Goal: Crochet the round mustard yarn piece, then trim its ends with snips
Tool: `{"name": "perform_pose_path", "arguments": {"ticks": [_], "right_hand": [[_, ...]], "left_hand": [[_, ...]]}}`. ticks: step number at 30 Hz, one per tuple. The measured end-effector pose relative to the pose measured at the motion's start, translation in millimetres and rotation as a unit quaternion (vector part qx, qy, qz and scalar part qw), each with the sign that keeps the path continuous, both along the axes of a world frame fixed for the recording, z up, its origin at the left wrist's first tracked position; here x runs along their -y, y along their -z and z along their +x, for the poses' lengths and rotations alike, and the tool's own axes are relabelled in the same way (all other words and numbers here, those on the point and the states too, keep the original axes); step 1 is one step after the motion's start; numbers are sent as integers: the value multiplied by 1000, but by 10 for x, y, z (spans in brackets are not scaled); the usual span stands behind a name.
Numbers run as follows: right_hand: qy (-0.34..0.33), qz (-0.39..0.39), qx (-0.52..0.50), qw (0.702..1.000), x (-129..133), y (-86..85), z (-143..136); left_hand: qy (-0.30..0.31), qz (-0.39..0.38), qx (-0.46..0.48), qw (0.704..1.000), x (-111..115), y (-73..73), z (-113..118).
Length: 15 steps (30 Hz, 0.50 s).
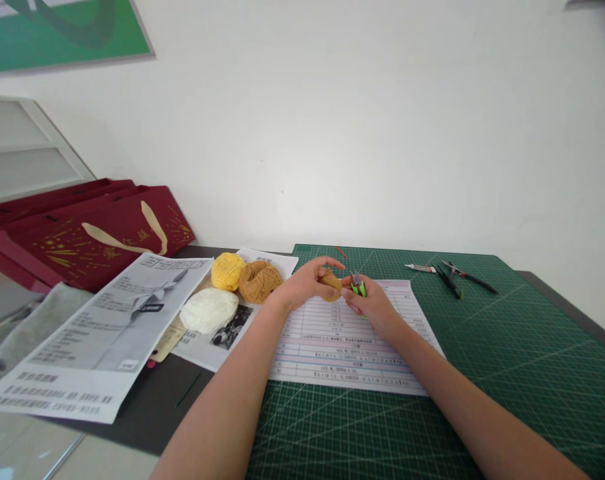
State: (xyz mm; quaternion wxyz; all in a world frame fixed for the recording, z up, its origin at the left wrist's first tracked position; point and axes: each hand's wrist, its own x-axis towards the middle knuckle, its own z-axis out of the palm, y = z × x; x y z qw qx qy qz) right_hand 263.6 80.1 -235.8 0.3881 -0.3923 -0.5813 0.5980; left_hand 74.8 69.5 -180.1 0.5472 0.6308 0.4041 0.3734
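Note:
My left hand (306,283) pinches a small tan yarn piece (331,285) above a printed sheet (352,347) on the green cutting mat (482,373). My right hand (370,303) grips small green-handled snips (357,283), their blades pointing up beside the tan piece. The two hands nearly touch. To the left lie a yellow yarn ball (227,271), a tan yarn ball (259,281) and a cream yarn ball (209,310).
Black pliers (457,275) and a small glue tube (421,268) lie at the mat's far right. Printed papers (102,340) cover the table's left part. Dark red gift bags (82,233) lean against the wall at left.

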Motion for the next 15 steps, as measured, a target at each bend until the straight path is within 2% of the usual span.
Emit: {"name": "perform_pose_path", "arguments": {"ticks": [15], "right_hand": [[1, 3, 3, 1000, 4, -16, 3]], "left_hand": [[1, -4, -1, 1000, -3, 16, 20]]}}
